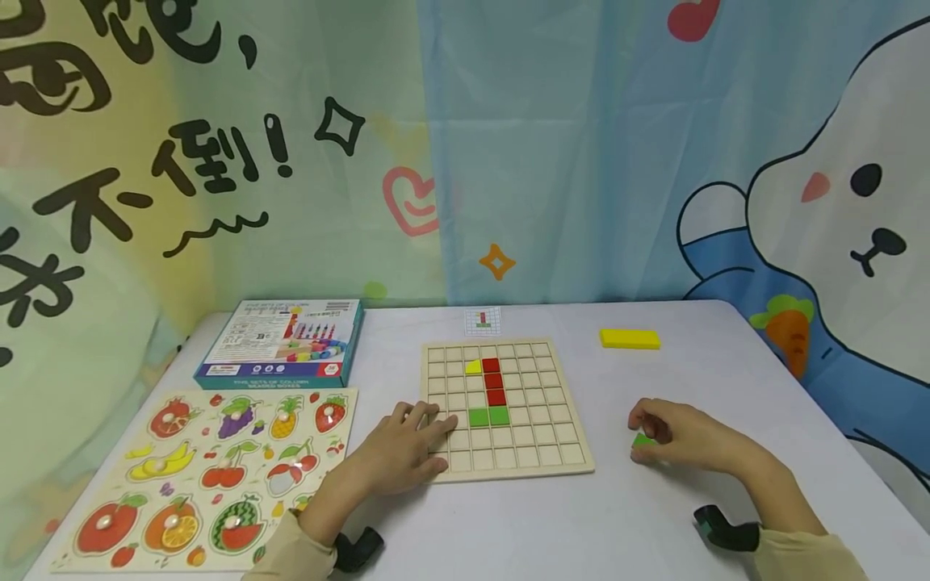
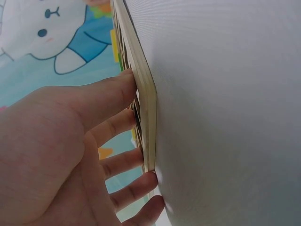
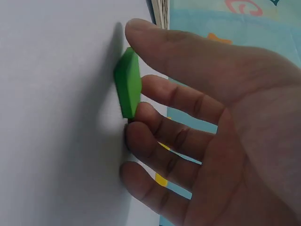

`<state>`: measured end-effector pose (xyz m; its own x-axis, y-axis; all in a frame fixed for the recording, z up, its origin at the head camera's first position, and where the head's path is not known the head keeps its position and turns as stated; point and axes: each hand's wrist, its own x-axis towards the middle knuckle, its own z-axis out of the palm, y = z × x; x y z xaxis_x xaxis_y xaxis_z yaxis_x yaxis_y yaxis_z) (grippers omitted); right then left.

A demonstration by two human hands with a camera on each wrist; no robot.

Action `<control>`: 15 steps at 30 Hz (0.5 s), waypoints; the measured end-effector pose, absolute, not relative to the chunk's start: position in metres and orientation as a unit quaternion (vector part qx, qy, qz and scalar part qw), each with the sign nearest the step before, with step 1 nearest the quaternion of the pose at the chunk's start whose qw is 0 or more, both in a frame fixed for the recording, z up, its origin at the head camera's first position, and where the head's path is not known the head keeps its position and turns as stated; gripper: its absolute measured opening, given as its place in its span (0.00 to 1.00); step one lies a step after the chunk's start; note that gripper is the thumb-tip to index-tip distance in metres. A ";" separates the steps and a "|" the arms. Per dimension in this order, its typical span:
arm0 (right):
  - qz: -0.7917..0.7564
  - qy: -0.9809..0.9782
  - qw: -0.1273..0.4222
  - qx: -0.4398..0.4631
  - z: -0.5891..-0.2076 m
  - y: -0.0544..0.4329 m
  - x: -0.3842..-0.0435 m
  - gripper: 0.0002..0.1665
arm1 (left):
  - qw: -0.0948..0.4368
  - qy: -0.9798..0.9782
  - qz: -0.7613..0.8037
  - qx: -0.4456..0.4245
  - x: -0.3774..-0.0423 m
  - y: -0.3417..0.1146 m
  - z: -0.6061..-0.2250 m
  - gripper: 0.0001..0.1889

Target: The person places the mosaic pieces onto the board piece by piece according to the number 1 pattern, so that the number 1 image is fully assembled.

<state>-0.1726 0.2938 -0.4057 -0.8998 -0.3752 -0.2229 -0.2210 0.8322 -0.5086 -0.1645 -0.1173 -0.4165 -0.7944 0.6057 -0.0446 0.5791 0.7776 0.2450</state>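
Observation:
A light wooden grid board [image 1: 519, 461] lies mid-table. Three red squares [image 1: 493, 379] stand in a column on it. Two green squares [image 1: 488, 417] sit side by side below, and a small yellow piece [image 1: 474, 367] is left of the top red one. My left hand [image 1: 403, 448] rests on the board's left edge; in the left wrist view its spread fingers touch the board's side [image 2: 148, 108]. Right of the board, my right hand [image 1: 683, 434] pinches a green triangular block [image 3: 128, 84] between thumb and fingers, low over the table.
Behind the board lies a small pattern card [image 1: 483, 321]. A yellow bar [image 1: 630, 339] is at the back right. On the left are a printed box [image 1: 279, 343] and a fruit puzzle board [image 1: 203, 476]. A printed curtain [image 1: 552, 161] hangs behind the white table [image 1: 538, 532].

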 end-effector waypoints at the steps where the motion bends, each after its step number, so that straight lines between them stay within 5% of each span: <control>1: -0.247 0.943 0.163 -0.153 -0.406 0.294 -0.172 0.23 | 0.061 0.941 0.112 0.315 -0.164 -0.117 -0.417 0.29; 15: -0.247 0.944 0.152 -0.157 -0.407 0.292 -0.169 0.18 | 0.057 0.939 0.116 0.320 -0.164 -0.118 -0.417 0.29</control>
<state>-0.1687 0.2917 -0.4065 -0.9044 -0.3718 -0.2094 -0.2217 0.8287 -0.5140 -0.1638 -0.1179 -0.4167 -0.7887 0.6139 -0.0331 0.5873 0.7681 0.2551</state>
